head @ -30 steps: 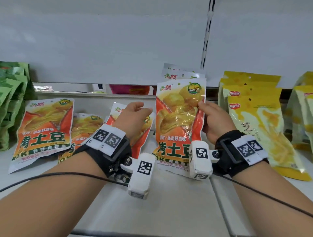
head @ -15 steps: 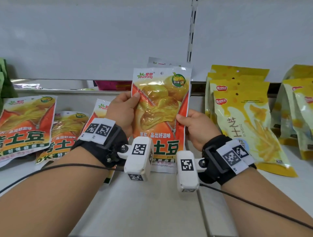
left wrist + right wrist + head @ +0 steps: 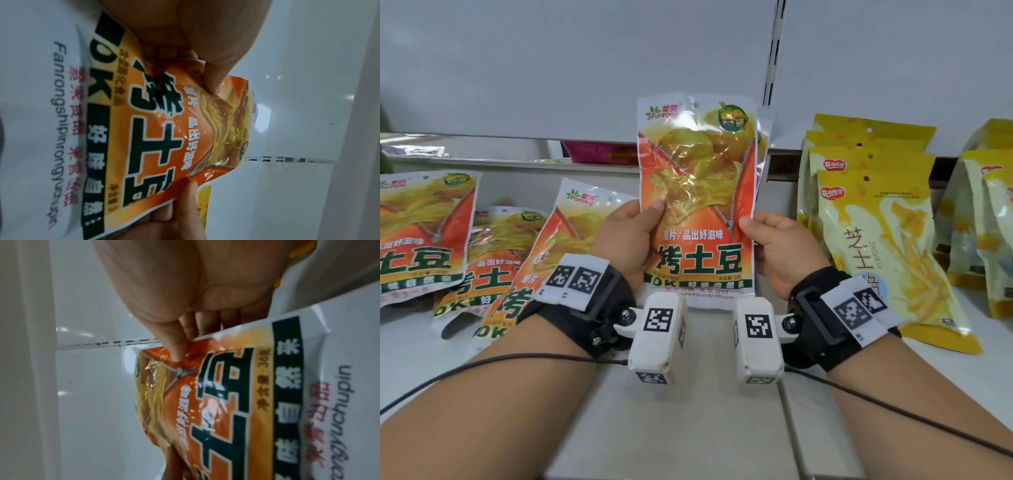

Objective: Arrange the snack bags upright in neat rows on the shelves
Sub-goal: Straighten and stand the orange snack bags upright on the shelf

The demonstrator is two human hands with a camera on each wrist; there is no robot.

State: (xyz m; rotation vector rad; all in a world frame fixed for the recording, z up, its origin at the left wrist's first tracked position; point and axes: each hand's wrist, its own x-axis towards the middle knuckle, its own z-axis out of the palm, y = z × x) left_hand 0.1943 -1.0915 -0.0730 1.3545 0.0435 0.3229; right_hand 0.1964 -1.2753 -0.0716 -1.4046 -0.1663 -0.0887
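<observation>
An orange potato snack bag (image 3: 697,192) stands upright in the middle of the white shelf (image 3: 688,394), held by both hands. My left hand (image 3: 635,226) pinches its left edge, thumb on the front. On the other side my right hand (image 3: 763,233) pinches the right edge. Both wrist views show the same bag (image 3: 164,129) (image 3: 216,402) close up, with a thumb (image 3: 213,78) (image 3: 176,352) pressed on its front. A second bag of the same kind (image 3: 763,137) stands just behind it, mostly hidden. Three more orange bags (image 3: 493,260) lie slumped to the left.
A row of upright yellow snack bags (image 3: 876,233) stands right of my hands, with another yellow row (image 3: 989,219) at the far right. The white back panel (image 3: 585,68) and a slotted upright (image 3: 774,51) rise behind. A pink package (image 3: 599,154) shows through the gap beyond.
My left hand left the slumped bag and took the upright bag's left edge. The right hand slid lower down the right edge. The bag now stands straighter, and the view shifted right.
</observation>
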